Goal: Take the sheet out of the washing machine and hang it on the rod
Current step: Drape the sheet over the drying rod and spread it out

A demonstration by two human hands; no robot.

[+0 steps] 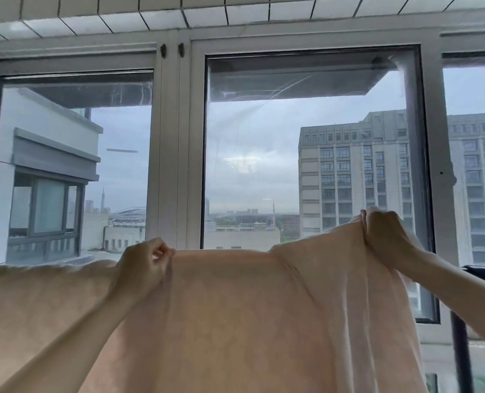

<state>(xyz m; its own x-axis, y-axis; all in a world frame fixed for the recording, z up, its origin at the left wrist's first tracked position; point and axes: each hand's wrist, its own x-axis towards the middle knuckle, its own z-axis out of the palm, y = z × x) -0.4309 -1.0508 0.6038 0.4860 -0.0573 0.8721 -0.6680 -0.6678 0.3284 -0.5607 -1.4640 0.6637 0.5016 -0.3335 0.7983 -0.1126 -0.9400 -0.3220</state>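
A pale pink sheet [235,316] stretches across the lower half of the view, its top edge running from the far left to the right. My left hand [143,265] pinches that top edge near the middle. My right hand [385,236] grips a bunched part of the edge higher up on the right, so the fabric rises toward it. The cloth hides whatever it lies over along its top edge. Only a black end piece of the rack [483,272] shows at the right, with a black upright pole [459,350] below it. The washing machine is out of view.
Large windows with pale frames [169,154] stand close behind the sheet, showing city buildings outside. A white panelled ceiling [235,9] runs overhead. The black pole stands at the right edge near the window sill [445,334].
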